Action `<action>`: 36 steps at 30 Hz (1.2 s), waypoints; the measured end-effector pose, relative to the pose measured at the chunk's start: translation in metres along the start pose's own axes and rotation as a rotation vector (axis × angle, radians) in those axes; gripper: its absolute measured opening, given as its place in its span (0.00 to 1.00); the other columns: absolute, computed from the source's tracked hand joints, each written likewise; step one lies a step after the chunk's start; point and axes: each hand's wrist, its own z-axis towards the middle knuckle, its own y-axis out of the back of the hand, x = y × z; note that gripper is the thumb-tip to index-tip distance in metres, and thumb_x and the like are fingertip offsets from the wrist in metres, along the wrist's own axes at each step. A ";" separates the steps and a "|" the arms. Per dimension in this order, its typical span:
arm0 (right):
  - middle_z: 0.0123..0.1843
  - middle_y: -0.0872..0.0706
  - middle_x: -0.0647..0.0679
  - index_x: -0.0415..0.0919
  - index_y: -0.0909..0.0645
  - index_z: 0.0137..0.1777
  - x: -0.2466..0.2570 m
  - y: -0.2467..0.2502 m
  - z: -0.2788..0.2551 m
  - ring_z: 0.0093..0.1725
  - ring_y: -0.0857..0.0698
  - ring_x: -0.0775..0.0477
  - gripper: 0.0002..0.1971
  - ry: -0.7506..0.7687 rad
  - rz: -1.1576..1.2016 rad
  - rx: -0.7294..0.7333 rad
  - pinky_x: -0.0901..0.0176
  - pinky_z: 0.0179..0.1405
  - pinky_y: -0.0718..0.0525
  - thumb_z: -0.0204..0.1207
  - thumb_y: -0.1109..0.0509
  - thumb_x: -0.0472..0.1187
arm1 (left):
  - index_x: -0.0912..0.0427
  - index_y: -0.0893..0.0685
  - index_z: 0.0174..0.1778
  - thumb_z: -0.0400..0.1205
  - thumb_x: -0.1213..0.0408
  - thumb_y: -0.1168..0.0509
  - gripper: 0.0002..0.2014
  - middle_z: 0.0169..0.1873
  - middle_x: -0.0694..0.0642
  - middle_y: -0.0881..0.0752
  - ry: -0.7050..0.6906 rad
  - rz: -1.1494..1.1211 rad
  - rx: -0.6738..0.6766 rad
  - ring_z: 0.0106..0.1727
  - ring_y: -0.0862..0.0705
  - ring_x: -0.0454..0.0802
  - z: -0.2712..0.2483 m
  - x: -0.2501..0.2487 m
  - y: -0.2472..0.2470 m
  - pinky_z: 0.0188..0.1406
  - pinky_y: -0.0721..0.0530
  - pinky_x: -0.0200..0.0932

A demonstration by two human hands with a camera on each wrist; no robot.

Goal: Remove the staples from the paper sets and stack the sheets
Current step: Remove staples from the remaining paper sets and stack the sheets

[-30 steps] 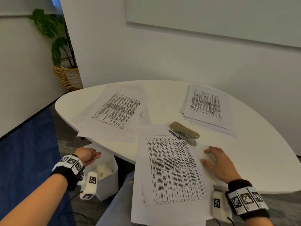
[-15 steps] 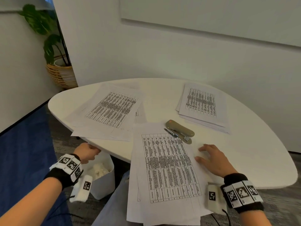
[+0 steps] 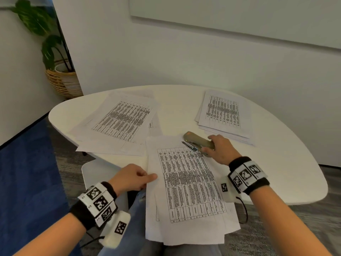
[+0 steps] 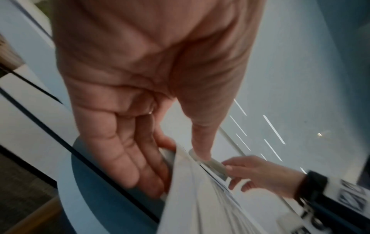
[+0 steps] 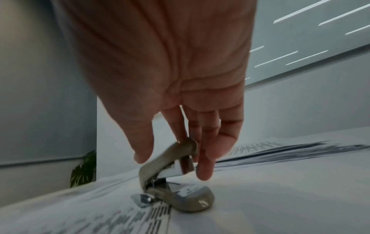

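Right hand (image 3: 220, 149) pinching the stapler (image 3: 199, 141) at 1 o'clock may snag the overhanging paper set (image 3: 186, 183), which the left hand (image 3: 132, 177) only pinches at its edge.

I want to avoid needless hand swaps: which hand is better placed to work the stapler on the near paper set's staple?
Right. The right hand already grips the stapler beside the near paper set, while the left hand pinches that set's left edge.
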 end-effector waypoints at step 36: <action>0.66 0.19 0.47 0.42 0.27 0.69 0.008 0.059 -0.029 0.62 0.18 0.46 0.27 -0.010 0.860 -0.244 0.46 0.60 0.17 0.77 0.36 0.59 | 0.45 0.15 0.46 0.80 0.66 0.31 0.08 0.40 0.41 0.10 -0.644 -0.483 -0.488 0.44 0.11 0.44 -0.010 -0.121 0.038 0.49 0.11 0.52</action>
